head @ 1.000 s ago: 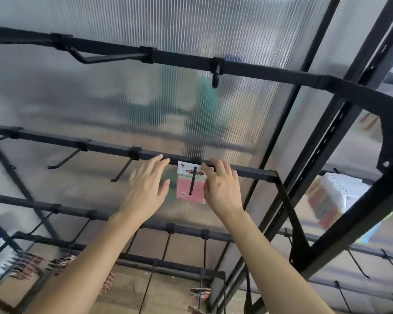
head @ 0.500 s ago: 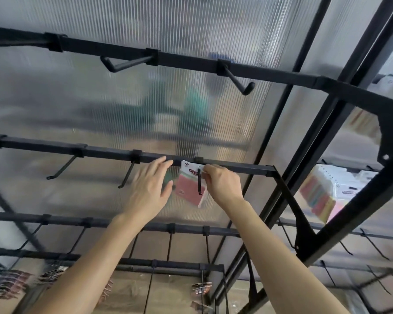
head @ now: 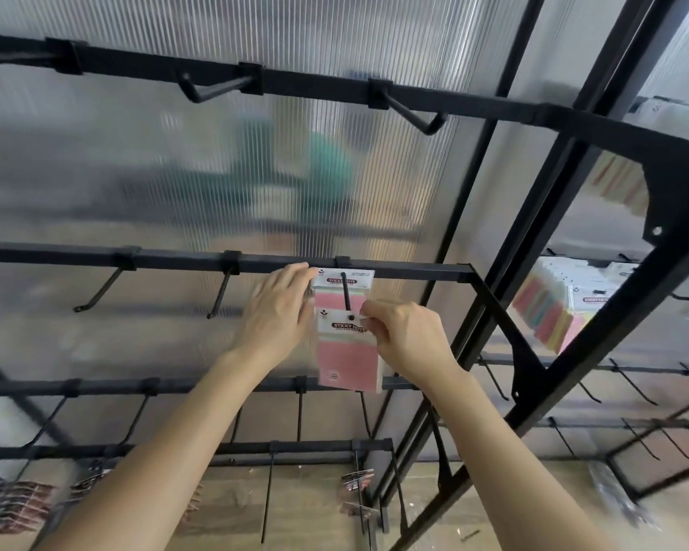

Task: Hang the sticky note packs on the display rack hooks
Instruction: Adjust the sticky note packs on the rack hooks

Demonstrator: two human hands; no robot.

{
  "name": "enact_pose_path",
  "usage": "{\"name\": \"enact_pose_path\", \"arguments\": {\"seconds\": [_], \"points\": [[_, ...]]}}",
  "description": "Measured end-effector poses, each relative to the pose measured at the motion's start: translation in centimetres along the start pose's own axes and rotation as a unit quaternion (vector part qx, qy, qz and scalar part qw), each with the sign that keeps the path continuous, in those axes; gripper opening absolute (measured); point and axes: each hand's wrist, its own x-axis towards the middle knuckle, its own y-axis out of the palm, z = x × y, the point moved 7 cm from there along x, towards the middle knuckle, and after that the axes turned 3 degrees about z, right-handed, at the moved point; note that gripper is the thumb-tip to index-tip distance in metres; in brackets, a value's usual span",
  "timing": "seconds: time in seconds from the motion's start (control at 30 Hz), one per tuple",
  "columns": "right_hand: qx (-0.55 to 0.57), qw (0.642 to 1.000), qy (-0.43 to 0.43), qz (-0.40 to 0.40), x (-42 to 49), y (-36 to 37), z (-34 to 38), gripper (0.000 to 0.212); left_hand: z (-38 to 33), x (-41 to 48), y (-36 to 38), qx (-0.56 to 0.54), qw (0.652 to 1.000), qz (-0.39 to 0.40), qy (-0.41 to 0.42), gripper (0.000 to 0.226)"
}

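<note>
Two pink sticky note packs hang on one black hook point(head: 347, 294) of the rack's middle bar point(head: 410, 269). The rear pack point(head: 333, 298) sits close to the bar. The front pack point(head: 349, 353) hangs at the hook's tip, its card hole on the tip. My right hand point(head: 404, 338) pinches the front pack's upper right corner. My left hand point(head: 277, 308) lies with straight fingers against the left edge of the rear pack, fingertips near the bar.
Bare black hooks point(head: 96, 294) stick out along the middle bar, the upper bar point(head: 410, 113) and the lower bars. More sticky note packs point(head: 553, 312) hang on the neighbouring rack at right. Several clipped items point(head: 20, 507) hang low at left. A ribbed translucent panel point(head: 295, 53) backs the rack.
A second pack now hangs at the hook's tip in front of the first, pinched by my right hand, which drew back from the bar. My left hand stayed beside the rear pack.
</note>
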Motion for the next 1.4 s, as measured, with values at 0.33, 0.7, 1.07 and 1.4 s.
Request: {"name": "enact_pose_path", "arguments": {"seconds": [0.33, 0.7, 1.07, 1.4], "points": [[-0.026, 0.997, 0.000, -0.073, -0.3, -2.7, 0.1, 0.014, -1.0, 3.5, 1.2, 0.019, 0.999, -0.001, 0.042, 0.031], [-0.032, 0.997, 0.049, -0.043, -1.2, -2.7, -3.2, 0.015, -1.3, 5.1, 2.9, 0.001, 1.000, -0.020, -0.012, 0.011], [-0.051, 0.994, 0.096, -0.008, -2.1, -3.0, -5.0, 0.021, -1.8, 2.8, 2.0, 0.008, 1.000, -0.009, 0.023, 0.015], [-0.058, 0.986, 0.157, 0.009, -4.3, -3.3, -5.8, 0.015, -3.3, -1.1, 1.0, -0.040, 0.993, -0.040, 0.104, 0.011]]}}
